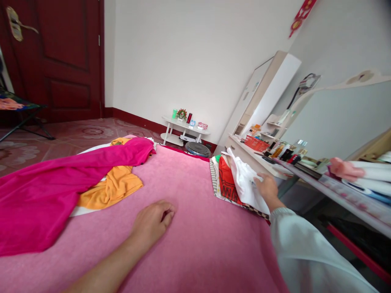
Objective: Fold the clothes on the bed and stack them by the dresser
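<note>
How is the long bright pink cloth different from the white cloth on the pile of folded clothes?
The bright pink cloth is big and spread out long, but the white cloth looks smaller and more bunched together. The pink one lies partly over an orange cloth; the white one tops the pile of folded clothes. The right hand touches the white one, while no hand touches the pink one.

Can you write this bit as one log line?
left hand: loosely curled over pink cover | right hand: on white cloth atop folded stack | magenta garment: partly over orange garment
</note>
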`<state>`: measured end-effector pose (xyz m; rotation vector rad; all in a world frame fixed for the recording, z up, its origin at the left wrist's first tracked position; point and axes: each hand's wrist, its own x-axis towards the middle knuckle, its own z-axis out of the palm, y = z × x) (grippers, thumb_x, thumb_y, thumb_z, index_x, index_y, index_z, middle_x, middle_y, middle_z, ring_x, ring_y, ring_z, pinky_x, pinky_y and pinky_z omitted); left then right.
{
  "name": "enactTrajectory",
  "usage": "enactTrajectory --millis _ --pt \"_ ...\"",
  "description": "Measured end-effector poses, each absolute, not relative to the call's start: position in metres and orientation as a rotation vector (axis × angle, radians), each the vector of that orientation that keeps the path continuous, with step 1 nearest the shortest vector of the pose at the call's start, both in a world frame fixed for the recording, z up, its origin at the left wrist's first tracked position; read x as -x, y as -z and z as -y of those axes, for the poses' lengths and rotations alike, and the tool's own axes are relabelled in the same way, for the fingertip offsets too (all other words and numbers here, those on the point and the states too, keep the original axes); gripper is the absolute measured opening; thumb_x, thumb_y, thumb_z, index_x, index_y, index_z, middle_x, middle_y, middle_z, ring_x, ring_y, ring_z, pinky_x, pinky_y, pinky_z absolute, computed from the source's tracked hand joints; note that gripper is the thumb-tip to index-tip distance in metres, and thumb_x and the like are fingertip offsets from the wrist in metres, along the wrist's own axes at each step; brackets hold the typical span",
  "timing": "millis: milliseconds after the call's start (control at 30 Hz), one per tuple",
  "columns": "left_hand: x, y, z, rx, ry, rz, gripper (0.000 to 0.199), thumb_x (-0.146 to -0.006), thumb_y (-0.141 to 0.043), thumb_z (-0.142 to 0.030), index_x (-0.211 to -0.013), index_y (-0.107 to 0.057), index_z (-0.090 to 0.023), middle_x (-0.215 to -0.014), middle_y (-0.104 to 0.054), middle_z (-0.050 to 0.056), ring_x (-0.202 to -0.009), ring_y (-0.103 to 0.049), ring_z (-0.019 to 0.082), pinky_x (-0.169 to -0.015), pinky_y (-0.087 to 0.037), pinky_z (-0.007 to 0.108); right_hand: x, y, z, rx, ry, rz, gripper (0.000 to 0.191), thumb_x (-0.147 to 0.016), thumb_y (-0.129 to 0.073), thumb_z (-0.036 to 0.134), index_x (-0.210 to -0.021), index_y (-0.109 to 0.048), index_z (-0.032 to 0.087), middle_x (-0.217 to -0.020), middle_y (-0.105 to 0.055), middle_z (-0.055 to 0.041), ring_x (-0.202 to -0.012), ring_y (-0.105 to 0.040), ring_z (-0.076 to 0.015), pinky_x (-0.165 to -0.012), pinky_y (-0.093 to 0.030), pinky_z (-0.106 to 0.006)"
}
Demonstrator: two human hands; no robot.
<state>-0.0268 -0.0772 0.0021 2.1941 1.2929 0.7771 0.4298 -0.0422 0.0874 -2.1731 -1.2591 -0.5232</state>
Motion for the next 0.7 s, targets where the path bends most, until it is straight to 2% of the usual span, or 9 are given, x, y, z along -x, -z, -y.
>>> enactTrajectory --millis 100,200,300,400,533,700 --pt "0.026 -0.001 0.076 -2.197 -0.767 -1.304 0.018 -0.082 -0.049 -0.023 -0.082 -0.067 -0.026 -0.083 -0.067 -0.002 -0.075 -0.059 0.015 -0.064 -0.035 0.024 -0.395 -0.086 0.023 2.03 0.604 1.465 0.053 -0.086 -0.043 0.04 -0.126 -0.055 0.007 -0.127 -0.054 -0.0207 -0.119 -0.048 -0.0309 -0.099 -0.036 -0.047" --pt "0.026 -0.001 0.075 -2.2 -0.759 -1.293 0.018 -0.081 -0.049 -0.023 -0.081 -0.066 -0.026 -0.083 -0.066 -0.001 -0.075 -0.058 0.016 -0.064 -0.035 0.025 -0.358 -0.067 0.008 2.134 0.553 1.657 0.055 -0.089 -0.042 0.048 -0.138 -0.042 0.023 -0.146 -0.036 -0.0127 -0.133 -0.032 -0.0297 -0.105 -0.026 -0.051" --pt "0.026 -0.001 0.076 -2.203 -0.749 -1.278 0.018 -0.081 -0.048 -0.023 -0.08 -0.066 -0.026 -0.082 -0.066 -0.001 -0.075 -0.058 0.015 -0.064 -0.035 0.025 -0.335 -0.044 0.001 2.315 0.449 1.82 0.049 -0.091 -0.04 0.05 -0.137 -0.042 0.034 -0.151 -0.03 -0.0056 -0.137 -0.022 -0.0316 -0.105 -0.017 -0.06" --pt "0.027 -0.002 0.076 -2.205 -0.765 -1.275 0.017 -0.082 -0.048 -0.023 -0.081 -0.065 -0.026 -0.083 -0.066 -0.002 -0.076 -0.058 0.016 -0.064 -0.034 0.025 -0.329 -0.034 0.001 2.377 0.455 1.843 0.051 -0.092 -0.034 0.052 -0.139 -0.04 0.033 -0.152 -0.027 -0.0068 -0.138 -0.019 -0.0336 -0.103 -0.015 -0.063" --pt "0.027 -0.003 0.077 -2.207 -0.782 -1.266 0.017 -0.082 -0.048 -0.023 -0.079 -0.065 -0.025 -0.081 -0.065 -0.002 -0.075 -0.058 0.016 -0.063 -0.033 0.025 -0.323 -0.034 0.008 2.469 0.502 1.834 0.052 -0.094 -0.029 0.051 -0.143 -0.032 0.034 -0.154 -0.021 -0.0048 -0.14 -0.014 -0.0319 -0.106 -0.014 -0.061" --pt "0.029 0.0 0.077 -2.231 -0.823 -1.228 0.017 -0.082 -0.048 -0.023 -0.078 -0.064 -0.024 -0.082 -0.066 -0.001 -0.075 -0.058 0.016 -0.063 -0.034 0.024 -0.288 -0.022 0.037 2.439 0.5 1.864 0.062 -0.093 -0.027 0.054 -0.146 -0.026 0.023 -0.155 -0.014 -0.0076 -0.142 -0.005 -0.0314 -0.109 -0.006 -0.057"
